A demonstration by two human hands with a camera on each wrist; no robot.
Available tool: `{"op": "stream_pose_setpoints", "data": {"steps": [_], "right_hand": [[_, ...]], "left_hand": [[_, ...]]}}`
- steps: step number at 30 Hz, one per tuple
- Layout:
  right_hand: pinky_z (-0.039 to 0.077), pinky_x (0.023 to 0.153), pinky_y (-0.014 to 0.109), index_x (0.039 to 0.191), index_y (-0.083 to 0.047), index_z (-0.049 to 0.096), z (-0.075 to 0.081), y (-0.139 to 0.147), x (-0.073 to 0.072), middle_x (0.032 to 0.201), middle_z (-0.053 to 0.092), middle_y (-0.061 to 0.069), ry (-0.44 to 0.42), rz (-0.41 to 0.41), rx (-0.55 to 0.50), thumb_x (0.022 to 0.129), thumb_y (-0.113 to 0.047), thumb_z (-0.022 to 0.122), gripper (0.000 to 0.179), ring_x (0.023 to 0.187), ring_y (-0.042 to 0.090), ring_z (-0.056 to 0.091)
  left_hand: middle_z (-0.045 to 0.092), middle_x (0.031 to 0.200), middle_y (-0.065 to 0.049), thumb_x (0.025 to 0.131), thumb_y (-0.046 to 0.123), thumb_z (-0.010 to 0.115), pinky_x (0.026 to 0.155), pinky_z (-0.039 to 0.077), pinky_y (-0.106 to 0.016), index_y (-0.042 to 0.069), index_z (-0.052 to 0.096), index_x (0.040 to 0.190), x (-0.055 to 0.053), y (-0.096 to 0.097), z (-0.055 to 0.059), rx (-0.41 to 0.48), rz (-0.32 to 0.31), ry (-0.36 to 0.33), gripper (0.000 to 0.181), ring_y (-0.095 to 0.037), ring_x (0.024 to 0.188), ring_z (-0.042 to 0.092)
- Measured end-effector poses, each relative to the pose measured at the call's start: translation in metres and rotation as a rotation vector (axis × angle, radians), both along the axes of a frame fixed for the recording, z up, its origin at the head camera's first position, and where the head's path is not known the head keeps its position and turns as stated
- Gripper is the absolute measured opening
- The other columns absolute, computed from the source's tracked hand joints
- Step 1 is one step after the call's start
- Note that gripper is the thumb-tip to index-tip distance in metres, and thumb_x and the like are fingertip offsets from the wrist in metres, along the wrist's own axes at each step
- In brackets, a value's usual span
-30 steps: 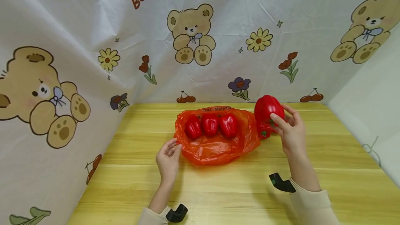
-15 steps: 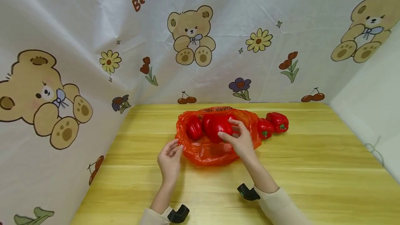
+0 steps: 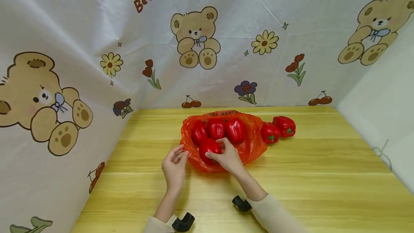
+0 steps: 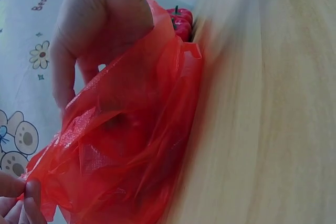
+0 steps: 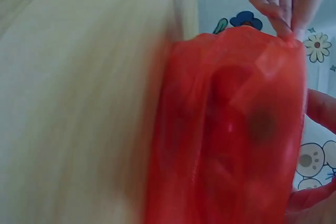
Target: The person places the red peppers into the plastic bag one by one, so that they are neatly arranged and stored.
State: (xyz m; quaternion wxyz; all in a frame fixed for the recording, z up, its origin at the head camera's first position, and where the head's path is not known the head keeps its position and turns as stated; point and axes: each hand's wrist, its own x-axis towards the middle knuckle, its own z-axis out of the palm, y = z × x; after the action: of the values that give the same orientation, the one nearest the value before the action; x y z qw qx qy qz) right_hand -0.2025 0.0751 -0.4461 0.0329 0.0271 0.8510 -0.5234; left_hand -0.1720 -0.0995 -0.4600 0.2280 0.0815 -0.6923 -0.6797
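Observation:
An orange-red plastic bag (image 3: 250,154) lies with its mouth spread wide on the table. Three red bell peppers sit in a row along its far side, the middle one (image 3: 216,128) between the other two. At the bag's left rim my left hand (image 3: 174,166) pinches the plastic between thumb and fingers; the left wrist view shows the same pinch at its lower left. My right hand (image 3: 229,156) reaches over the near rim and holds another red bell pepper (image 3: 209,149) inside the bag, in front of the row. Through the plastic, the right wrist view shows blurred red shapes.
Two more red bell peppers, one nearer (image 3: 270,133) and one farther (image 3: 284,126), lie against each other just right of the bag. A wooden table (image 3: 323,175) carries everything. Behind it hangs a bear-print cloth (image 3: 226,82); a thin cord (image 3: 383,154) shows at the right wall.
My right hand has carried the bell pepper leftward from above the two outside peppers, down into the front left of the bag. My left hand has kept its pinch on the rim.

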Motion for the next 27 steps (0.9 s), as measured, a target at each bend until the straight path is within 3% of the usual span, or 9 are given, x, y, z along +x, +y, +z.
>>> {"op": "stream_pose_setpoints", "data": {"steps": [8,14,21,27], "right_hand": [[0.055,0.087,0.045,0.125,-0.008,0.052,-0.009,-0.008,0.000,0.122,0.062,0.014,0.000,0.011,0.023,0.077,-0.034,0.082,0.062,0.101,0.029,0.062],[0.056,0.086,0.044,0.127,-0.001,0.050,-0.016,-0.009,0.003,0.117,0.062,0.017,0.047,0.050,0.023,0.083,-0.034,0.078,0.062,0.099,0.029,0.062],[0.054,0.093,0.048,0.128,-0.002,0.052,-0.016,-0.012,0.005,0.123,0.062,0.019,0.034,0.111,-0.020,0.090,-0.038,0.069,0.055,0.111,0.037,0.063],[0.055,0.091,0.047,0.127,0.000,0.052,-0.010,-0.008,0.006,0.124,0.061,0.021,0.100,0.134,-0.003,0.092,-0.036,0.067,0.053,0.110,0.038,0.064]], "left_hand": [[0.070,0.101,-0.025,0.084,-0.006,0.070,0.065,0.052,-0.011,-0.004,0.070,0.108,-0.001,0.000,0.000,0.009,0.000,-0.005,0.025,0.000,0.073,0.065],[0.070,0.101,-0.024,0.085,-0.005,0.070,0.067,0.053,-0.011,-0.004,0.070,0.109,0.000,0.001,-0.002,0.006,0.000,-0.006,0.025,-0.001,0.075,0.065],[0.070,0.101,-0.025,0.085,-0.005,0.070,0.067,0.053,-0.011,-0.005,0.070,0.110,0.000,0.000,-0.002,-0.001,-0.001,0.000,0.025,0.000,0.075,0.065],[0.070,0.101,-0.025,0.085,-0.005,0.070,0.066,0.053,-0.011,-0.005,0.070,0.110,0.000,-0.001,-0.002,0.001,0.004,0.000,0.025,0.000,0.075,0.066]]}}
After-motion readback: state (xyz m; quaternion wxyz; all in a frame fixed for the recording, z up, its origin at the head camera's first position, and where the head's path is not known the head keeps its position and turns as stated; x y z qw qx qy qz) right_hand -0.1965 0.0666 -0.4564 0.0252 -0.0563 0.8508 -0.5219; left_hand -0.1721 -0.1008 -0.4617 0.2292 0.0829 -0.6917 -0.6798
